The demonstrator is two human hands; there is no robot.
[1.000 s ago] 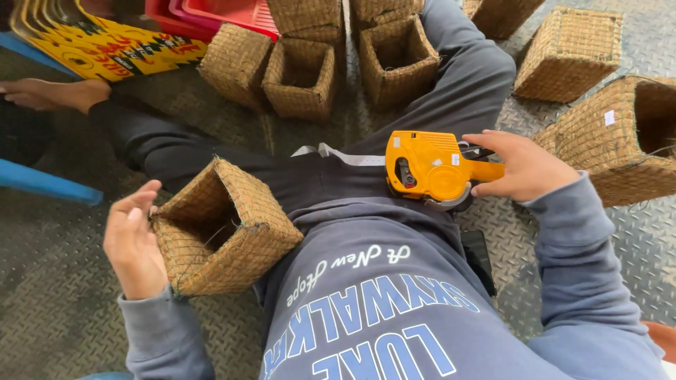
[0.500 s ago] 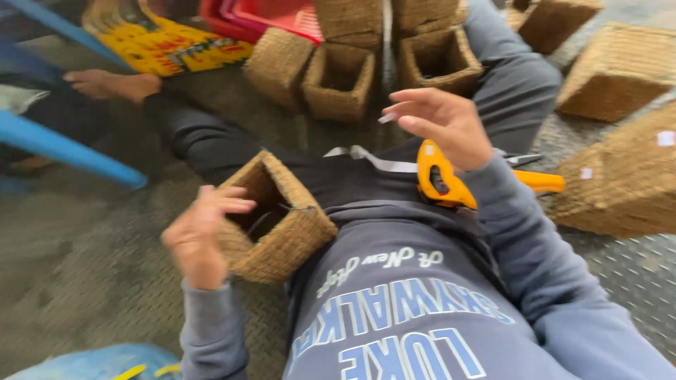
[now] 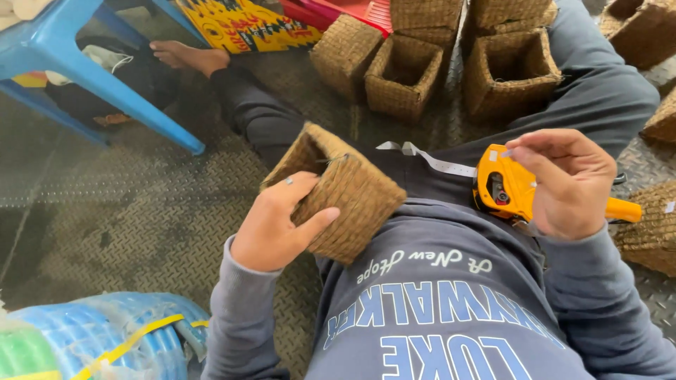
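Down at the far left, a blue plastic stool [image 3: 84,67] is standing on the ridged metal floor [image 3: 127,218], and a roll of blue material wrapped in clear film [image 3: 105,338] is lying in the near corner. Moving right, the person's left hand [image 3: 282,222] is gripping a small square woven basket [image 3: 338,190], fingers curled over its rim and thumb pressing flat against its side, so the basket is resting tilted against the lap. Beyond it, 3 more woven baskets [image 3: 408,70] are sitting on the floor between the outstretched legs. A white paper strip [image 3: 429,158] is trailing out of an orange label gun [image 3: 510,190] lying on the lap. The right hand [image 3: 570,183] is hovering over the gun, thumb and forefinger pinching a tiny white sticker [image 3: 505,153], the other fingers loosely bent. At the right edge, another basket [image 3: 651,225] is lying on the floor.
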